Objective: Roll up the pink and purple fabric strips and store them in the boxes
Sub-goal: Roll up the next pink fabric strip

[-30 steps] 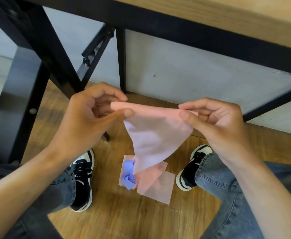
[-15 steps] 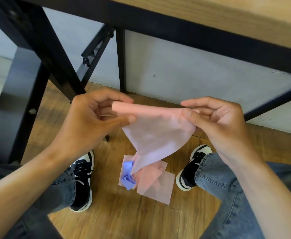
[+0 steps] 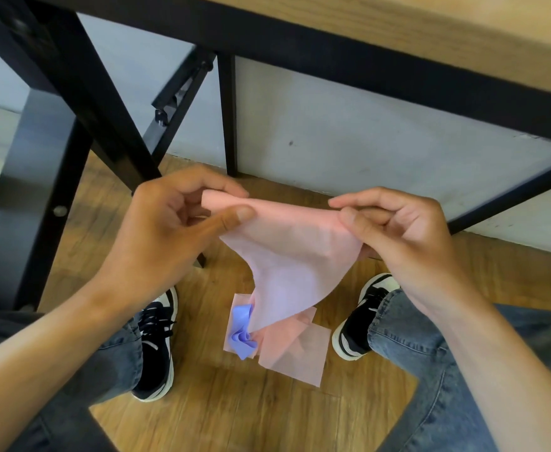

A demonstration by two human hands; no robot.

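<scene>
Since a second ago the rolled top edge of the pink strip [image 3: 287, 252] has thickened slightly, and less strip hangs loose. The left hand [image 3: 169, 236] pinches the roll's left end, the right hand [image 3: 394, 236] its right end. The roll's long axis runs hand to hand; the tail trails down between them to the floor beside the purple strip [image 3: 243, 332]. No boxes show.

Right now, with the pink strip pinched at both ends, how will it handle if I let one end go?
The pink strip looks floppy: it sags between the left hand and right hand. It seems thin and light, so the freed end would probably drop.
</scene>
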